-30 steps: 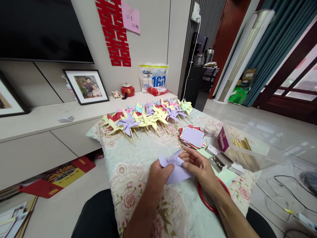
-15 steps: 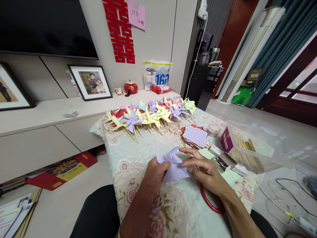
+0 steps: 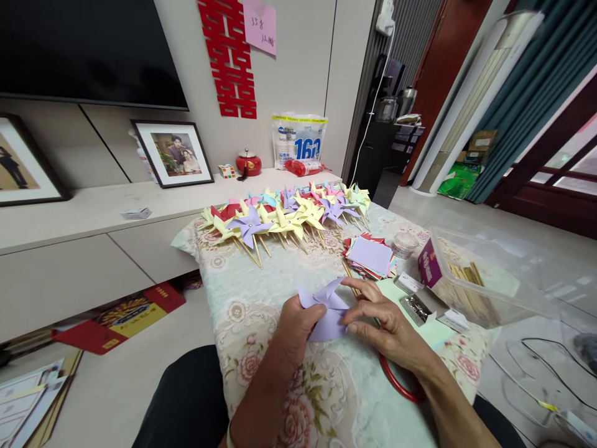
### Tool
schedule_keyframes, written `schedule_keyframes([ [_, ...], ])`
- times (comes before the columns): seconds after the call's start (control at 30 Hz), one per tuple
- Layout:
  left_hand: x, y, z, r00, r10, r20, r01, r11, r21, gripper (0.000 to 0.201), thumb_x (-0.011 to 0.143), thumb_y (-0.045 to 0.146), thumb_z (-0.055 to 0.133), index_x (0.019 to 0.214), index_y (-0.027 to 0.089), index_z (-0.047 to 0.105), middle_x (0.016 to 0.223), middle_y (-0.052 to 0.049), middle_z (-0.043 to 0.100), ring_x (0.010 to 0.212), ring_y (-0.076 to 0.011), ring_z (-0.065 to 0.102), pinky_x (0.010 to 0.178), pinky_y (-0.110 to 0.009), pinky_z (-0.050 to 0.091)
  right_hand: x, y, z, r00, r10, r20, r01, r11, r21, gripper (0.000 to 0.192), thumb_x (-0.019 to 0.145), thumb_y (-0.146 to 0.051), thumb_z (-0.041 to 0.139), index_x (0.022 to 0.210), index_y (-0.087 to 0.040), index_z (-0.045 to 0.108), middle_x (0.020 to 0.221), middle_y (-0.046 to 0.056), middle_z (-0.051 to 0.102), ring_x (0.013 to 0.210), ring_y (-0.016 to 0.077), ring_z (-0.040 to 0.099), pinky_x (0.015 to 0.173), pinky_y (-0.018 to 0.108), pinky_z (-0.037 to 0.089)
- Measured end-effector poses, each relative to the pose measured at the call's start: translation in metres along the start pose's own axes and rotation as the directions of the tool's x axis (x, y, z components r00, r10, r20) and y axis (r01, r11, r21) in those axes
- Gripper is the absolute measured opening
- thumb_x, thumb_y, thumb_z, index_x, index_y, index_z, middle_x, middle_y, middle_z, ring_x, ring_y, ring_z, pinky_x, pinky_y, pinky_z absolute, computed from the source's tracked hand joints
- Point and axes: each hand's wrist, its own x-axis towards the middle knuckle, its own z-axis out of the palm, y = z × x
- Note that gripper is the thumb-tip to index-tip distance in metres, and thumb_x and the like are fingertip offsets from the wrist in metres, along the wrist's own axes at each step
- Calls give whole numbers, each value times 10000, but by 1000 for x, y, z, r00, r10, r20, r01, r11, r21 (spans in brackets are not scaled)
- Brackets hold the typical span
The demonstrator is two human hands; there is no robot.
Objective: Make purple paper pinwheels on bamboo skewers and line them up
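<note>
Lilac paper (image 3: 329, 311) | pinched by both hands (bag (image 3: 298, 140) reads "160")

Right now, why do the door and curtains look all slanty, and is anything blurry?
Head view: the wide lens leans the door and curtains at the edges; the paper in both hands stays sharp; the clear plastic box catches pale window glare.

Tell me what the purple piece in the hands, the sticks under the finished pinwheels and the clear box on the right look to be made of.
Purple piece: thin matte paper, judging by its sharp folds; left hand and right hand both pinch it.
Sticks: pale tan and slim, probably wood or bamboo.
Clear box: see-through with glossy glints, likely plastic.
</note>
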Motion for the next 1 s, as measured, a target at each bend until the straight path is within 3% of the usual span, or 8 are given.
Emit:
schedule_keyframes([
  [0.2,4,-6,-3,1000,12,-11,-12,998,65,200,623,242,693,786,130,669,651,1,643,567,-135,538,563,-250,414,1,-5,5,1000,-3,-7,2,999,-50,139,933,-231,590,857,-246,706,1442,72,515,1380,298,396,1108,498,313],
  [0.5,3,-5,1,999,21,-24,-15,979,202,201,580,253,655,731,122,671,629,-9,631,582,-156,536,543,-254,398,2,-9,17,992,54,-112,-65,993,-98,127,870,-130,576,795,-219,627,1450,96,501,1375,292,401,1065,485,346],
  [0.8,5,-4,5,998,11,-54,5,959,284,157,542,267,627,650,154,615,561,29,557,529,-129,474,501,-243,364,5,-7,26,982,99,-159,-117,987,-111,161,844,-103,554,737,-216,595,1098,101,645,1309,281,479,974,420,415],
  [1.0,5,-4,6,999,17,-43,-4,956,292,133,547,265,621,622,169,568,546,49,516,519,-109,432,486,-233,343,5,-4,29,977,125,-174,-141,987,-83,149,843,-111,553,744,-214,597,1083,103,647,1279,271,509,960,395,430],
])
